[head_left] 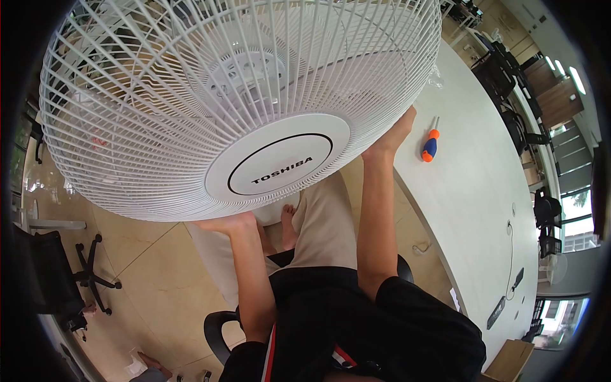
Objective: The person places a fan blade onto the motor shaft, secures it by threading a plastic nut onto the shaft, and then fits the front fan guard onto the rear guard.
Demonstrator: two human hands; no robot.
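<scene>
A large white wire fan grille (159,146) fills the upper part of the head view. Its round centre badge (279,159) reads TOSHIBA. Through the wires, a grey-white round motor part (248,73) shows behind it. My left hand (227,223) supports the grille's lower rim from below, its fingers mostly hidden by the wires. On the right side, my right hand (396,135) grips the grille's edge, with the fingertips out of sight behind it. A screwdriver (430,146) with an orange and blue handle lies on the white table, close to my right hand.
The curved white table (471,191) runs along my right, with a cable (510,261) and dark small devices (496,312) on it. A black office chair (48,274) stands at left. A cardboard box (511,360) is at lower right. Another person's foot (153,364) shows at lower left.
</scene>
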